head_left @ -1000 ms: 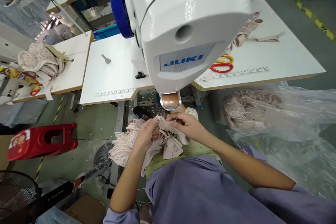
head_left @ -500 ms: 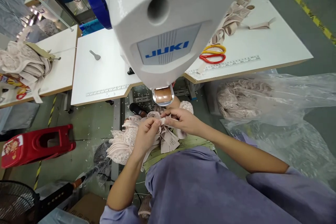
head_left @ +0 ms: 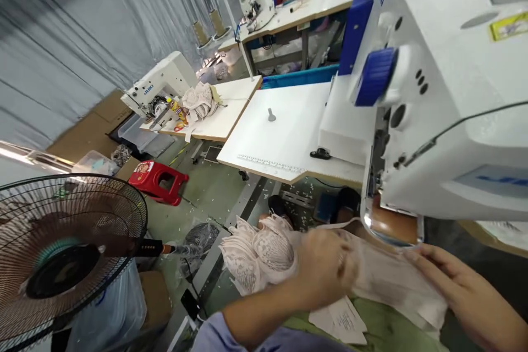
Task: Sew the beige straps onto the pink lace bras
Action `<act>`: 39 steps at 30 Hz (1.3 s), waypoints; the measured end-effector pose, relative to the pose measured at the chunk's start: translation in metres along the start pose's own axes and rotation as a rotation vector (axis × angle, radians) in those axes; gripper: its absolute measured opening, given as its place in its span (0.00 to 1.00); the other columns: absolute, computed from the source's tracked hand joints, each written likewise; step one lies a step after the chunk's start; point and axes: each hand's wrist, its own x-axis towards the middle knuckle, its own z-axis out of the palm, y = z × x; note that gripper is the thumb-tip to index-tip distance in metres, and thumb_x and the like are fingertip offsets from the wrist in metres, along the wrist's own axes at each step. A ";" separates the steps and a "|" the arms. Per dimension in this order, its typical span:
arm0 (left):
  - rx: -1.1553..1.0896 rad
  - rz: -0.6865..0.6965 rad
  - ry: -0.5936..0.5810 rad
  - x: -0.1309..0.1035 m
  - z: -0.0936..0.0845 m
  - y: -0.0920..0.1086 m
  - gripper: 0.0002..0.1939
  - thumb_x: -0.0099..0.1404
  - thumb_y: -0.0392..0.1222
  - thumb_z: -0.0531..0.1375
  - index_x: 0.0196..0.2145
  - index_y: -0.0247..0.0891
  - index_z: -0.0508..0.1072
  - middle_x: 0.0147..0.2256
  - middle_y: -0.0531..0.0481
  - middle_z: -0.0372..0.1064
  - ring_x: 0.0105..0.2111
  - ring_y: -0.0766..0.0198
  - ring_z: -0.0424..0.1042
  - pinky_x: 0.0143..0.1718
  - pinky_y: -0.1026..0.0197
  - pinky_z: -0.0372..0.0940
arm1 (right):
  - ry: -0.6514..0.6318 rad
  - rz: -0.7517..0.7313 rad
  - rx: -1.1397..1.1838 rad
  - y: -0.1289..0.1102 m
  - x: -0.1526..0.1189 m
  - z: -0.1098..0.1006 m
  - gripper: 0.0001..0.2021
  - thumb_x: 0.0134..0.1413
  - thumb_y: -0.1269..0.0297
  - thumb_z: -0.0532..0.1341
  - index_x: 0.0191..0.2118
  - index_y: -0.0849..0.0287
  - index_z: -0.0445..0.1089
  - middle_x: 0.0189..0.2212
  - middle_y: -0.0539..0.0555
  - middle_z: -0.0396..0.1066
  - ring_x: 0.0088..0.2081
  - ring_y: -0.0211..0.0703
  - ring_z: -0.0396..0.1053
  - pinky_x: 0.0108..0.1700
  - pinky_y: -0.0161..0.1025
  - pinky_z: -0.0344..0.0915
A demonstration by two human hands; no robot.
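Observation:
Pale pink lace bras (head_left: 274, 250) lie bunched over my lap, their cups stacked to the left. My left hand (head_left: 325, 269), blurred by motion, is curled closed over the bra beside the cups. A sheer bra band (head_left: 388, 269) stretches from it to my right hand (head_left: 466, 286), whose thumb and fingers pinch the band's far end. Just above that band is the sewing machine's metal-framed lower tip (head_left: 394, 225). White printed labels (head_left: 340, 319) hang below my left hand, over green cloth (head_left: 383, 322).
The white sewing machine (head_left: 462, 137) rises close on the right. Its white table (head_left: 284, 126) carries a small grey tool (head_left: 271, 115). A large fan (head_left: 61, 264) stands at the left, near a red stool (head_left: 159, 181). Another machine (head_left: 163, 85) stands farther back.
The view has swung left, bringing the fan and back machine into sight. My hands, close together before, are now apart with the band stretched between them.

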 end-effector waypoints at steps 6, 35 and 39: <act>-1.189 -0.373 -0.561 -0.002 0.056 -0.005 0.39 0.32 0.79 0.65 0.28 0.43 0.74 0.36 0.43 0.72 0.49 0.45 0.73 0.54 0.45 0.63 | 0.262 -0.064 0.145 -0.011 -0.029 0.038 0.22 0.46 0.35 0.61 0.35 0.47 0.61 0.29 0.57 0.65 0.27 0.51 0.65 0.28 0.51 0.63; -0.710 -0.130 -0.443 0.010 -0.028 0.041 0.18 0.71 0.49 0.55 0.33 0.34 0.78 0.27 0.46 0.74 0.29 0.63 0.72 0.36 0.61 0.66 | 0.190 -0.563 -0.278 -0.012 -0.062 -0.023 0.05 0.60 0.67 0.57 0.36 0.56 0.71 0.31 0.52 0.70 0.28 0.37 0.64 0.30 0.36 0.60; -0.950 -0.254 -0.294 0.008 -0.016 0.038 0.21 0.68 0.54 0.61 0.39 0.31 0.81 0.28 0.44 0.78 0.30 0.62 0.75 0.36 0.61 0.69 | 0.219 -0.665 -0.295 -0.015 -0.072 -0.013 0.07 0.62 0.67 0.58 0.39 0.55 0.73 0.36 0.54 0.75 0.32 0.39 0.70 0.33 0.37 0.66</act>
